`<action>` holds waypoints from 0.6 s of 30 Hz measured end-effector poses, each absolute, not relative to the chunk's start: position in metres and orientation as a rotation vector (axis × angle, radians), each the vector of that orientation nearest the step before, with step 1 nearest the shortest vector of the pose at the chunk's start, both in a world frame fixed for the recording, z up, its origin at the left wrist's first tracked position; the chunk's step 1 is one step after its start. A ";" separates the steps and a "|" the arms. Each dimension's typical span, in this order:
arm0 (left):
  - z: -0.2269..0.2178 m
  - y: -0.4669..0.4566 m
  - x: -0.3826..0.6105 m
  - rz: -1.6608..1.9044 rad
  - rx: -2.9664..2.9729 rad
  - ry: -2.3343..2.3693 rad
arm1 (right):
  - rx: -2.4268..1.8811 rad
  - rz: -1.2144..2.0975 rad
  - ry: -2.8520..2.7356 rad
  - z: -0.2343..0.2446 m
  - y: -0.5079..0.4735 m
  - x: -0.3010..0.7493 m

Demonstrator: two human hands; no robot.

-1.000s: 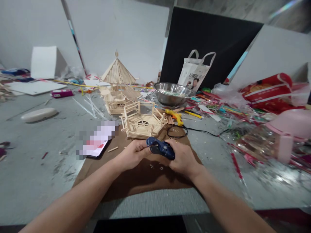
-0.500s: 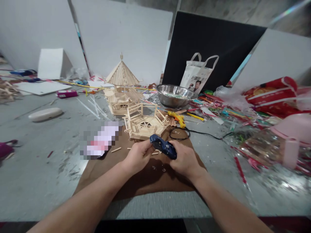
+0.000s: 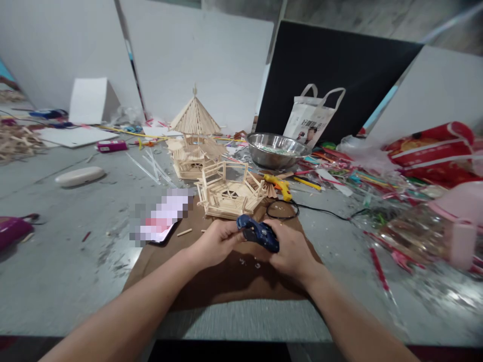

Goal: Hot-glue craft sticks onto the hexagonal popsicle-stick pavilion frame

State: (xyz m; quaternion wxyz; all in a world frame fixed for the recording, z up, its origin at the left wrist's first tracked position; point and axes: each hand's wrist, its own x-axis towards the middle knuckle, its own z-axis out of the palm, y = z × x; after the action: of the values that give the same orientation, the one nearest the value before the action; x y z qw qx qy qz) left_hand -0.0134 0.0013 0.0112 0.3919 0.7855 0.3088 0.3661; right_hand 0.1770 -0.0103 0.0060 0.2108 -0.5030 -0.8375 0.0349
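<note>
My right hand (image 3: 291, 250) is closed around a dark blue hand tool (image 3: 258, 233), held just above a brown mat (image 3: 226, 274). My left hand (image 3: 215, 242) pinches something small at the tool's front end; I cannot make out what it is. Directly beyond the hands stands a low railed frame of wooden sticks (image 3: 228, 192). Behind that frame is a stick pavilion with a pointed roof (image 3: 195, 134). Small wood scraps lie on the mat under the hands.
A yellow glue gun (image 3: 278, 185) with a black cord (image 3: 287, 208) lies right of the frame. Behind it sit a steel bowl (image 3: 278, 149) and a white tote bag (image 3: 311, 117). Coloured sticks and red packaging (image 3: 433, 149) crowd the right side. A white oval object (image 3: 80, 176) lies far left.
Both hands with the blue tool have stayed together over the mat. The view has shifted slightly, so everything sits a little further right and lower in the picture.
</note>
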 end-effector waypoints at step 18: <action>0.016 0.001 -0.020 0.575 1.503 0.697 | -1.353 0.166 -2.384 0.014 -0.014 0.176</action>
State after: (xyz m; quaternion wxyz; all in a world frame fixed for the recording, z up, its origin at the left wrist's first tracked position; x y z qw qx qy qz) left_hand -0.0202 0.0007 0.0161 0.6397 0.6588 0.3055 0.2519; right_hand 0.1763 -0.0141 0.0138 0.1966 -0.4831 -0.8512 0.0592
